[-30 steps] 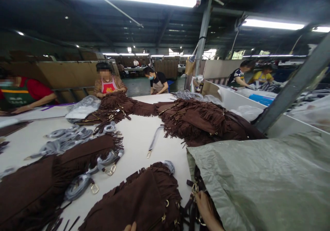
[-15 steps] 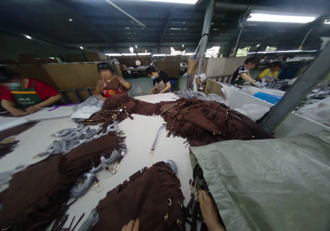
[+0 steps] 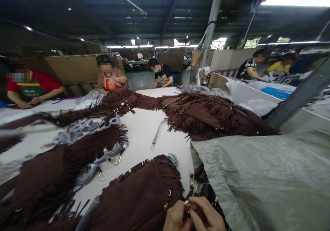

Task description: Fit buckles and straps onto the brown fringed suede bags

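Observation:
My left hand [image 3: 176, 216] and my right hand [image 3: 206, 214] meet at the bottom of the view, fingers pinched together around a small gold metal clasp [image 3: 187, 204]. What the clasp is fixed to is mostly hidden by my fingers. Just left of them lies a dark brown fringed bag [image 3: 136, 193] with gold rings along its right side. Beyond my hands, dark straps [image 3: 190, 190] with a gold snap hook rest by the edge of a grey-green sheet. A coiled strap in grey wrapping [image 3: 172, 160] sits at the bag's far corner.
Further fringed bags [image 3: 43, 176] and wrapped straps [image 3: 87, 172] cover the left side. A large heap of brown bags [image 3: 203, 116] lies beyond, near a slanted metal post [image 3: 299, 93]. The grey-green sheet [image 3: 257, 176] spreads at right. Several co-workers stand around.
My left hand has moved right from the bag to join my right hand at the clasp. At far left, a blurred fringed brown piece now stretches across the table.

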The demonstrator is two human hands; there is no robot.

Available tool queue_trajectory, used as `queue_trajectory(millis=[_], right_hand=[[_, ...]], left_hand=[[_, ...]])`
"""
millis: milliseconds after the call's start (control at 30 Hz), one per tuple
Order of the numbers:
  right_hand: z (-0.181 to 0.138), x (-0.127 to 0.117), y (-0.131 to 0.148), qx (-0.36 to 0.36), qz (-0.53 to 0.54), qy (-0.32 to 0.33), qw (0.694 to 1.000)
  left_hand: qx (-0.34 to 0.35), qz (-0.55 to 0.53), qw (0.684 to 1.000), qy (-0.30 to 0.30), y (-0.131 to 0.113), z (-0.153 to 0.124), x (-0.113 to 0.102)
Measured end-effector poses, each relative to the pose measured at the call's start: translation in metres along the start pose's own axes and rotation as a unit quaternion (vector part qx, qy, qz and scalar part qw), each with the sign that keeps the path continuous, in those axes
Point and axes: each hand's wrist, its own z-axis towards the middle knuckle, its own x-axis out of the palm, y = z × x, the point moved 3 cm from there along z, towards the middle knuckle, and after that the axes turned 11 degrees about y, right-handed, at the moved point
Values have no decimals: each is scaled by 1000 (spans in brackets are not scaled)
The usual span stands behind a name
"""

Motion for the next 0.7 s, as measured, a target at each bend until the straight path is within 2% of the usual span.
queue_trajectory(millis=[67,167,267,333,467,533,600,700], right_hand=[[0,2,-2,18,15,15,1000],[-1,16,-8,65,83,92,990],[-2,27,-11,92,142,141,975],[-2,29,-13,71,137,146,977],[-9,34,-21,-56,22,104,993],[-15,43,-27,-105,-43,59,992],[-21,57,-33,-97,-85,12,992],[-28,77,-40,-33,-129,-16,991]], left_hand=[[-82,-124,989,-2,-4,2,-1],[-169,-264,948,-44,-2,-1,-5],[-199,-348,916,-8,0,-7,-7],[-202,-385,900,24,-1,-10,-11],[-248,-389,887,-13,-2,-13,-24],[-264,-352,898,-20,-3,-12,-28],[-260,-311,914,-18,-4,-11,-29],[-262,-285,922,-12,-1,-12,-23]])
